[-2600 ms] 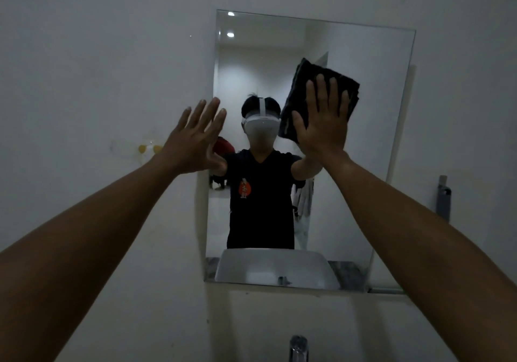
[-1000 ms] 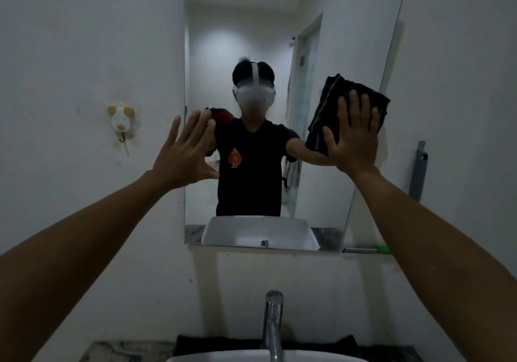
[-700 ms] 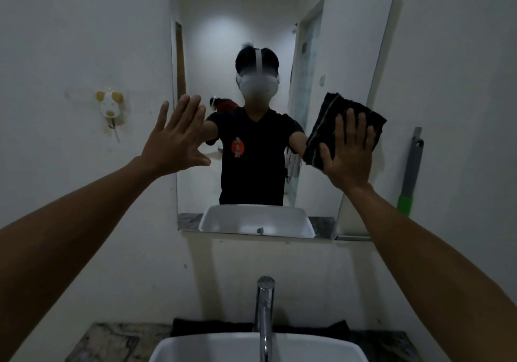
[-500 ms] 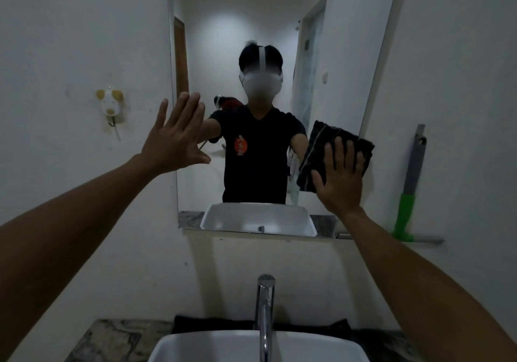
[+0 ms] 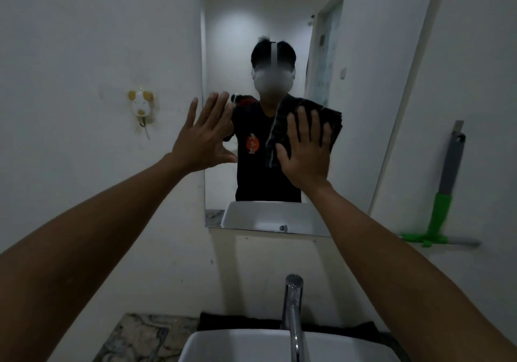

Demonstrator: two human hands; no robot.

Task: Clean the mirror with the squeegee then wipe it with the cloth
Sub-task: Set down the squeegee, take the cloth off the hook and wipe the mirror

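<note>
We face a dim bathroom with plain white walls, and from the head view a tall frameless mirror hangs on the wall straight ahead, its lower edge just above the basin area. Below it we see a white sink with a chrome tap rising at its back edge, and a patch of marbled countertop to the left of the sink. Our right hand is laid flat with the fingers spread, palm pressing a dark folded cloth against the glass in the lower middle of the mirror; the cloth shows above and to the left of the fingers, pinned under the palm rather than gripped in a fist. Our left hand is raised with fingers splayed and empty, over the mirror's left edge; whether it touches the wall or the glass we cannot tell. The squeegee leans upright against the wall to the right of the mirror, well apart from both hands, grey handle up and green head down on a narrow ledge. On the wall to the left of the mirror sits a small animal-shaped hook. The reflection shows a person in a dark shirt wearing a headset
</note>
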